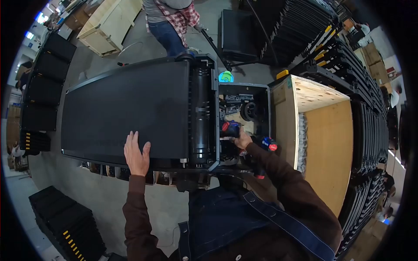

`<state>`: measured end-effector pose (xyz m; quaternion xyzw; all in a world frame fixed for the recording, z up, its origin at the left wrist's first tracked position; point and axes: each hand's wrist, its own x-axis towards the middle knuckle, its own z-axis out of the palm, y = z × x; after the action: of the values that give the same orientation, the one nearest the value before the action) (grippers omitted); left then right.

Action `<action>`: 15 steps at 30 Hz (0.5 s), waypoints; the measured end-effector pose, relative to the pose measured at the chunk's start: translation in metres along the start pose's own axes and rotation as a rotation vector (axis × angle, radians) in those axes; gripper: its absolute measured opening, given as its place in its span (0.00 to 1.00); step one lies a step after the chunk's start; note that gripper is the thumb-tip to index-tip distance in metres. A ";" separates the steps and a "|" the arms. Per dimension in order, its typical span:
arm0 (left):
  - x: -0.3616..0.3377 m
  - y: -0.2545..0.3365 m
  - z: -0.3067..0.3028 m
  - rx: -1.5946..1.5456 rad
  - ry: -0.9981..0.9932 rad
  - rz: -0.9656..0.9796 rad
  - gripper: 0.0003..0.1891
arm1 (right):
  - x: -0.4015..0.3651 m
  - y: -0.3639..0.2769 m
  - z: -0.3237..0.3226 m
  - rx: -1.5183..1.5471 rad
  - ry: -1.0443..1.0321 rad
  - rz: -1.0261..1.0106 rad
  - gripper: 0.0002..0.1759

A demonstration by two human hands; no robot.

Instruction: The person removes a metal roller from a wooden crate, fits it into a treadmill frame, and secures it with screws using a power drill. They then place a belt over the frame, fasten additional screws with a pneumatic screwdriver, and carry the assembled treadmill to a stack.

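L hand (137, 154) lies flat, grip open, on the treadmill belt (126, 104) by its near edge. R hand (242, 140), grip closed round a cordless driver (230, 127), is inside the motor bay (246, 93) at the belt's right end. Risk, imo: bit slips & gouges the roller (201, 117); belt creeps under L palm. A wooden crate (324, 130) crowds the R elbow; a co-worker (172, 21) stands at the far side.

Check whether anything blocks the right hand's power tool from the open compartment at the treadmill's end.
Nothing visible does. The right hand grips the power tool inside the open compartment; no cover lies over it. The left hand rests flat on the belt, well aside.
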<state>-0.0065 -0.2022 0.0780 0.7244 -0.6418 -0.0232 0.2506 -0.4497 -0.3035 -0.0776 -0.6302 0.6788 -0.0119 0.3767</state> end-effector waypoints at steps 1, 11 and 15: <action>-0.011 -0.016 0.003 0.114 -0.030 0.032 0.28 | 0.015 0.018 0.027 0.003 0.007 -0.035 0.49; -0.020 -0.022 -0.001 0.031 0.068 0.055 0.29 | 0.138 0.178 0.154 1.154 0.077 0.329 0.44; -0.024 -0.033 -0.004 -0.079 0.081 0.103 0.30 | -0.045 0.030 0.074 0.881 0.196 0.282 0.16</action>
<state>0.0211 -0.1765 0.0610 0.6802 -0.6662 -0.0064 0.3057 -0.4400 -0.2247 -0.1230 -0.3080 0.7204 -0.3070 0.5402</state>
